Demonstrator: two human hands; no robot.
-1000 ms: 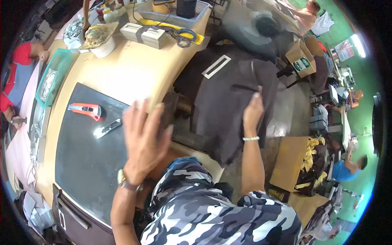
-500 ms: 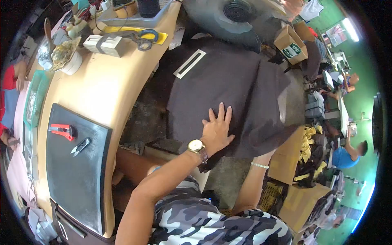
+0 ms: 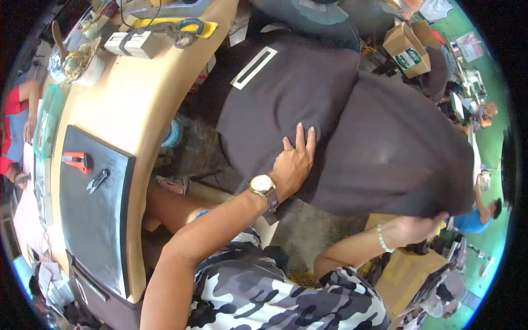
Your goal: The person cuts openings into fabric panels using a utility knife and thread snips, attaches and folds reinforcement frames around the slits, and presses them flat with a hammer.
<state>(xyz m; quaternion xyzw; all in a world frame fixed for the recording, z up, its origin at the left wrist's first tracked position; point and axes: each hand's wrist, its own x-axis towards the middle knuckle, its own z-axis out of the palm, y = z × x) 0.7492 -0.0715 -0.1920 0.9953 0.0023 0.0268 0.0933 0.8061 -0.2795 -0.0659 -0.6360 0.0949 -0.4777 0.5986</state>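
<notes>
My left hand [image 3: 293, 168], with a wristwatch above it, lies on the dark brown fabric [image 3: 264, 118] with fingers stretched out. Gripped in my right hand [image 3: 415, 229] is the near right edge of a dark fabric sheet [image 3: 390, 148], held up and spread out to the right. The fingertips of this hand are partly hidden by the cloth. A fold line runs between the two fabric parts; whether they are one piece I cannot tell. Beyond my left hand, a narrow white rectangular frame [image 3: 254, 67] rests on the fabric.
To the left stands a tan table [image 3: 126, 104] with a black mat [image 3: 93, 220], a red cutter [image 3: 77, 161], thread snips [image 3: 98, 181] and scissors [image 3: 187, 33]. Cardboard boxes [image 3: 404, 52] stand to the right. A co-worker in red [image 3: 22, 102] is at far left.
My right hand has moved right and forward, pulling the fabric sheet out to the right. My left hand stays flat on the fabric. The view has shifted slightly.
</notes>
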